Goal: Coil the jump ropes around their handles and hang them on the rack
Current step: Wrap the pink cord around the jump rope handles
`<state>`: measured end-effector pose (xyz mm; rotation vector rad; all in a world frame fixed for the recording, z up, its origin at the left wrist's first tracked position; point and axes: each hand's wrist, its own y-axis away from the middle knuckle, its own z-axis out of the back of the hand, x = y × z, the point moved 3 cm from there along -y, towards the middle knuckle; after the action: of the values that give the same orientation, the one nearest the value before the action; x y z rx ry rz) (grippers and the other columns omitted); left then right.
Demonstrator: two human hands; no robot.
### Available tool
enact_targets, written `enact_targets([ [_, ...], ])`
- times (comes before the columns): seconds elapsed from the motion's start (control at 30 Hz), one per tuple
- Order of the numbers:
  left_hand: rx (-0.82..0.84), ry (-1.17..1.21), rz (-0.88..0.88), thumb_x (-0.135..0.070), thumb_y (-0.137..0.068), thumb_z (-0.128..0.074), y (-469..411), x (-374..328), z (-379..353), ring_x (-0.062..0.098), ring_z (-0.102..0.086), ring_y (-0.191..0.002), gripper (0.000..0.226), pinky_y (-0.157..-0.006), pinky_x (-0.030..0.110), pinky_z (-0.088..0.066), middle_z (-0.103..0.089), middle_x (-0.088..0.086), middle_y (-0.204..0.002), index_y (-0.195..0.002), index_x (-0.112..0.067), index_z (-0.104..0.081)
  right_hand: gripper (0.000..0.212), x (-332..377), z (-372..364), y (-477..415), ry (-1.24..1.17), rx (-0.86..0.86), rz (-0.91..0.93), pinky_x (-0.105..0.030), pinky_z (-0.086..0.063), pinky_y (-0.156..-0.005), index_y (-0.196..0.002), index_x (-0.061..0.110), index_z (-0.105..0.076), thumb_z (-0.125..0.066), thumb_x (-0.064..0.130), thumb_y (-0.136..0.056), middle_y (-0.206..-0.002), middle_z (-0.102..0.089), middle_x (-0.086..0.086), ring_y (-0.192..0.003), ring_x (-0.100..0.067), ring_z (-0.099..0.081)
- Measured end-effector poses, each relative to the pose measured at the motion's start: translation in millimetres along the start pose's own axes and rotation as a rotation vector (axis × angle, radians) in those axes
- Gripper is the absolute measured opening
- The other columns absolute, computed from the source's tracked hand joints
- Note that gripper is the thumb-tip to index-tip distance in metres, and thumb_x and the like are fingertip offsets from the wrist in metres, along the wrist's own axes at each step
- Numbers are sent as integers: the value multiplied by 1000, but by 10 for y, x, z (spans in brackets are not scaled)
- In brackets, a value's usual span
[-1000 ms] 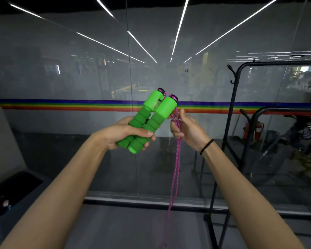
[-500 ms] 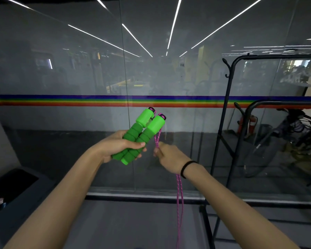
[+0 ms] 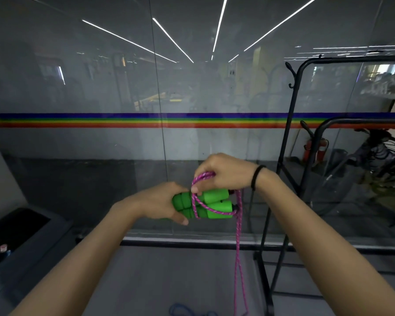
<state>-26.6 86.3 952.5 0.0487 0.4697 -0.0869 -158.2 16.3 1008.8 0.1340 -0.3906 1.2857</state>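
The two green foam handles (image 3: pixel 211 205) are lying side by side, almost level, out in front of the person's body. The left hand (image 3: pixel 156 202) is gripping their ribbed ends, with its fingers curled round both at once. The pink rope (image 3: pixel 238 236) is crossing over the handles in a slanting turn and rising in a small loop above them. The right hand (image 3: pixel 224 173), which has a black wristband (image 3: pixel 255 177), is pinching that loop just above the handles. From the capped ends on the right, two strands are hanging straight down toward the grey floor (image 3: pixel 146 281). A blue rope (image 3: pixel 192 312) is lying there at the bottom edge of the view. The black metal rack (image 3: pixel 281 156) is standing to the right, near the hands but apart from them. Behind everything a glass wall (image 3: pixel 100 87) with a rainbow stripe (image 3: pixel 100 120) is reflecting ceiling lights.
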Motion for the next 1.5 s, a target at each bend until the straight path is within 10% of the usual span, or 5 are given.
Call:
enact_targets([
  [0.3, -45, 155, -155, -17, -66, -83, 162, -235, 203, 3, -49, -59, 26, -55, 22, -41, -57, -3, -66, -83, -10, -65, 11, -322, -114, -171, -711, 51, 19, -10, -46, -55, -73, 21, -67, -68, 12, -79, -62, -68, 14, -57, 4, -59],
  [0.43, -160, 284, -140, -11, -68, -82, 201, -271, 258, 1, -59, -62, 21, -58, 16, -45, -68, -9, -68, -84, -10, -69, 46, -549, -225, -65, -1069, -190, -58, -5, -46, -50, -39, 38, -66, -85, 56, -1, -46, -60, 28, -47, 11, -58],
  [0.57, -293, 421, -84, -7, -69, -80, 212, -227, 350, 15, -67, -70, 21, -60, 26, -53, -74, 11, -83, -88, -4, -70, 34, -561, -505, -149, -906, -95, -25, -11, -32, -43, -68, 26, -60, -42, 20, -97, -44, -43, 14, -40, 1, -38],
  [1.13, -323, -248, 217, -37, -67, -79, 114, 131, 270, 19, -60, -88, 37, -78, 33, -50, -62, -4, -88, -98, -27, -63, 25, -133, -231, 86, 44, -28, -15, -18, -31, -51, -82, 13, -66, -55, 34, -90, -58, -48, 5, -52, -6, -42],
  [1.5, -60, -128, -108, -29, -66, -82, 244, -141, 255, 4, -48, -53, 28, -54, 26, -40, -53, -7, -58, -73, -18, -58, 7, -151, -26, -132, -612, -26, 108, -10, -42, -55, -71, 10, -68, -68, 7, -78, -61, -66, 7, -54, -1, -56],
])
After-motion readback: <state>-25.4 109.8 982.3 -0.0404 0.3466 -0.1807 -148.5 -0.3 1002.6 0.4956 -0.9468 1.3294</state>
